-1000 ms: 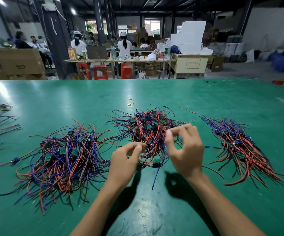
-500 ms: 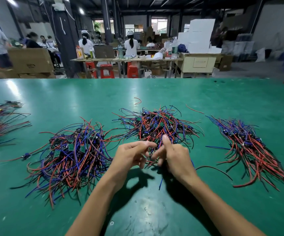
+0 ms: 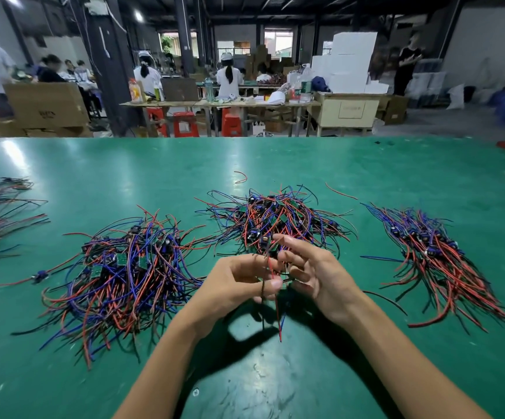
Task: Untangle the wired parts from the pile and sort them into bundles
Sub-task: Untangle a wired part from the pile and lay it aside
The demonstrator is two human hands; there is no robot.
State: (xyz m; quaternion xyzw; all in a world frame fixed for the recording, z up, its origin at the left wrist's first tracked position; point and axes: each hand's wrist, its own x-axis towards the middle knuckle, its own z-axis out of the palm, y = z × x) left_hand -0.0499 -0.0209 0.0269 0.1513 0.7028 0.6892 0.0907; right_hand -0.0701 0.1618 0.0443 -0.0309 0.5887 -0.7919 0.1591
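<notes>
The left hand (image 3: 239, 279) curls its fingers and thumb round a wired part (image 3: 271, 285), pinching thin red and dark leads that hang down below the fist, their tips ending just above the table (image 3: 366, 164). The right hand (image 3: 308, 270) sits just beside it, fingers spread and slightly bent, touching the same leads near the top; whether it actually pinches them cannot be told, since the fingers overlap there. Both hands hover at the near edge of the middle pile (image 3: 278, 219), a rounded heap of red, blue and black insulated wires with small green circuit boards and dark blue blocks showing through. To the left lies a wider, looser tangle (image 3: 118, 270) of the same parts, wires looping outward. To the right lies a bundle (image 3: 436, 255) with its wires combed roughly parallel, blue blocks at the far end and red tails fanning toward the near side. A further bundle (image 3: 0, 213) lies at the left edge. The table is a smooth, glossy green sheet, scuffed near the forearms. A stray red wire (image 3: 241, 176) curls beyond the middle pile
</notes>
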